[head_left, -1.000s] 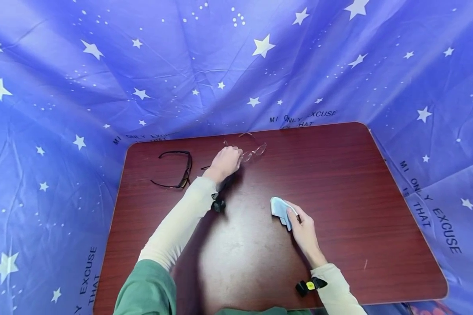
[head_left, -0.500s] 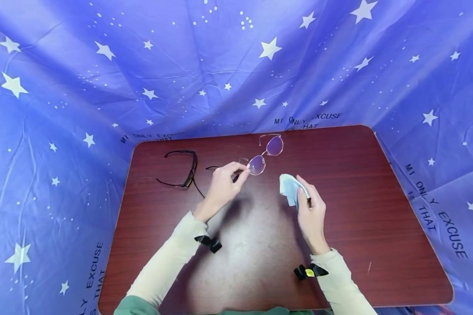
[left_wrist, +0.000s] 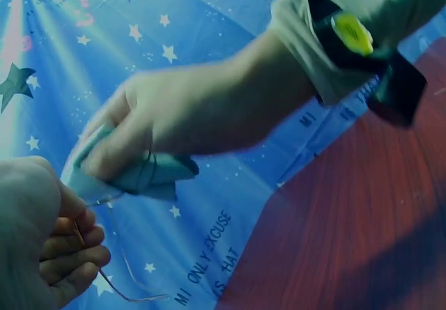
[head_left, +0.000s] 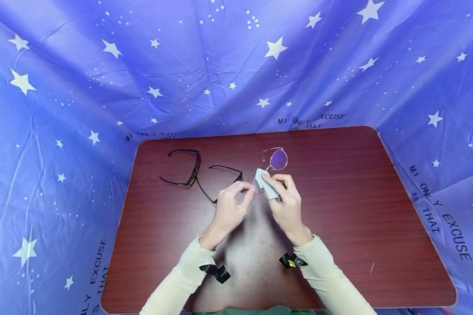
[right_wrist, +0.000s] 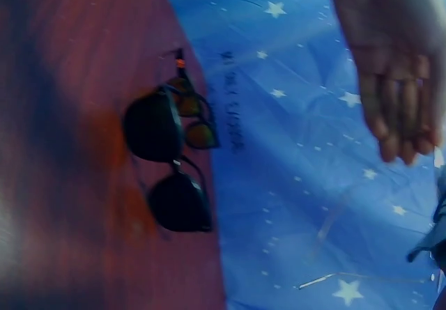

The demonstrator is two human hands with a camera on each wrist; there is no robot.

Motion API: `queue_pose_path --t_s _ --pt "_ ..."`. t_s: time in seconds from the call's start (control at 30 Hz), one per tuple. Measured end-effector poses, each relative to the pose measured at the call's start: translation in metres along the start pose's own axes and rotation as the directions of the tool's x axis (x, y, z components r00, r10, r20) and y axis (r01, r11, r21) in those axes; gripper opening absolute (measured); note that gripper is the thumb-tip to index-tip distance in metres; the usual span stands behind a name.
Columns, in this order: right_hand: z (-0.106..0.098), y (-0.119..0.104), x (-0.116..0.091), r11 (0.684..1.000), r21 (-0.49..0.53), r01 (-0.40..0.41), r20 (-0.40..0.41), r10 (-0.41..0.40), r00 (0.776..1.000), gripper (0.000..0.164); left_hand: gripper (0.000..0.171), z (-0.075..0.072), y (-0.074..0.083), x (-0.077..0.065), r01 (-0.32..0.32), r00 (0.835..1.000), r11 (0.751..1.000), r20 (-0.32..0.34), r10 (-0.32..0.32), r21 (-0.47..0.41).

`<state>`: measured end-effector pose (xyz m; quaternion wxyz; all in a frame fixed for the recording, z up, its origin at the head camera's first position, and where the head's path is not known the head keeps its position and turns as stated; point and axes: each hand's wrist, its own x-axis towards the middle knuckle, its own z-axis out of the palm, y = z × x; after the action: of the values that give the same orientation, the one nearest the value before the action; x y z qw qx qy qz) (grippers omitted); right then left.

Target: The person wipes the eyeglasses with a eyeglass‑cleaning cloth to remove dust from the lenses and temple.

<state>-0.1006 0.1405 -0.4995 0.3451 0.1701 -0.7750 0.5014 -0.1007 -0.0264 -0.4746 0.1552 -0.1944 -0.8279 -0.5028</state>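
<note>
Thin metal-framed eyeglasses point(head_left: 279, 159) with a purple-tinted reflection are raised over the table. My left hand point(head_left: 230, 208) pinches them at the near lens's outer edge. A folded pale blue cloth point(head_left: 267, 186) is pinched by my right hand point(head_left: 288, 205) and covers most of that near lens; the far lens shows uncovered. In the left wrist view, the right hand point(left_wrist: 202, 108) presses the cloth point(left_wrist: 132, 174) close beside the left fingers, and a thin temple arm point(left_wrist: 122, 290) hangs below. The right wrist view shows the left hand's curled fingers point(right_wrist: 401, 115).
Black sunglasses point(head_left: 195, 168) lie unfolded at the table's left. A second dark pair point(head_left: 225, 167) lies nearer the middle, partly behind my left hand. The reddish wood table point(head_left: 351, 197) meets a blue star-printed curtain point(head_left: 220, 57) at the back and sides.
My left hand picked the eyeglasses up from the back of the table and drew them nearer. My right hand moved left, bringing the cloth from beside them onto the near lens.
</note>
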Motion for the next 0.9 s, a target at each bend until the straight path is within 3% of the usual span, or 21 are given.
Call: queue_pose_path --t_s 0.13,0.33,0.53,0.77,0.9 --pt "0.007 0.000 -0.011 1.000 0.022 -0.022 0.027 0.021 0.999 0.044 0.007 0.001 0.003 -0.005 0.019 1.000 1.000 0.000 -0.019 0.015" --pt "0.004 0.001 -0.011 0.994 0.052 0.093 0.042 -0.095 0.995 0.035 0.006 -0.001 0.003 -0.010 0.020 1.000 1.000 -0.007 -0.021 -0.011" --pt "-0.002 0.004 0.000 1.000 0.030 -0.006 0.021 0.005 1.000 0.030 0.010 -0.003 0.005 -0.011 0.031 1.000 0.999 0.005 -0.031 -0.044" --pt "0.002 -0.003 -0.008 0.987 0.042 0.154 0.101 -0.158 0.982 0.036 0.008 -0.007 0.006 -0.012 0.080 0.997 0.995 0.001 -0.081 -0.066" --pt "0.001 0.000 -0.004 0.996 0.027 0.080 0.065 -0.082 0.995 0.037 0.008 -0.007 0.006 -0.012 0.072 0.997 0.992 -0.013 -0.074 -0.101"
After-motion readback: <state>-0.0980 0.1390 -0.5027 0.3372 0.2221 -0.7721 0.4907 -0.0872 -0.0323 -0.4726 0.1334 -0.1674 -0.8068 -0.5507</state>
